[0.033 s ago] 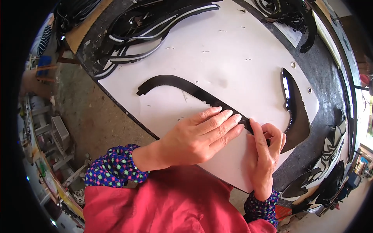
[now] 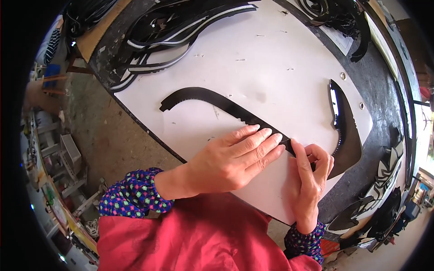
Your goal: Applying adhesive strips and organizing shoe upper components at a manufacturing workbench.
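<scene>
Holding blk strip [image 2: 222, 104] — L hand [image 2: 230, 158], R hand [image 2: 309, 178]

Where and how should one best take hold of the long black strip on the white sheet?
The black strip is probably best pinched by both edges at its curved end, coming from the left: there it lies uncovered, with bare white sheet on both sides, while the left hand and right hand cover parts farther right.
</scene>
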Action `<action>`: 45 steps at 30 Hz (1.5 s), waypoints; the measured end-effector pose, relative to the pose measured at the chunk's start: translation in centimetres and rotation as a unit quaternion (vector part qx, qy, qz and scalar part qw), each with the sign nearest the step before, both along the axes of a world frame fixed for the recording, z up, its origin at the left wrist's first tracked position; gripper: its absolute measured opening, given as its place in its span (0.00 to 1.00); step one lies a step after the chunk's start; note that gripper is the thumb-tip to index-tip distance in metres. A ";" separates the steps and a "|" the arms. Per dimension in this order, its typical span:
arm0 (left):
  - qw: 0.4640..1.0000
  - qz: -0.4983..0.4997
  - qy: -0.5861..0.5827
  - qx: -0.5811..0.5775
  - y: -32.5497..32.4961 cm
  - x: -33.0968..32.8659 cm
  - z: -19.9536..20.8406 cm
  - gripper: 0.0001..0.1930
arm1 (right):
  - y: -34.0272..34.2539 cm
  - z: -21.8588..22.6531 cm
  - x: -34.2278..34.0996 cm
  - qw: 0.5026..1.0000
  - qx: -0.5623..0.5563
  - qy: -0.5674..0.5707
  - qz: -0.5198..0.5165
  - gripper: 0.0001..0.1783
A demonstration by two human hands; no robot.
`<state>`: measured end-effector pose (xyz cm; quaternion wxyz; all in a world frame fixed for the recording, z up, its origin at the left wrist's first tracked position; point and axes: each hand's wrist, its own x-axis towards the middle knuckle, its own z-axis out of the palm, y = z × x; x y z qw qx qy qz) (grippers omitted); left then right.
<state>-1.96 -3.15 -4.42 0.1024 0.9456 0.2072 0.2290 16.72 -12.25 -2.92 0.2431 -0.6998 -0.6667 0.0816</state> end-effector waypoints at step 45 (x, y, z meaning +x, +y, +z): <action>0.998 0.057 0.028 -0.021 0.5 -0.1 0.8 0.20 | 0.1 -0.3 0.0 0.995 0.012 0.085 -0.045 0.20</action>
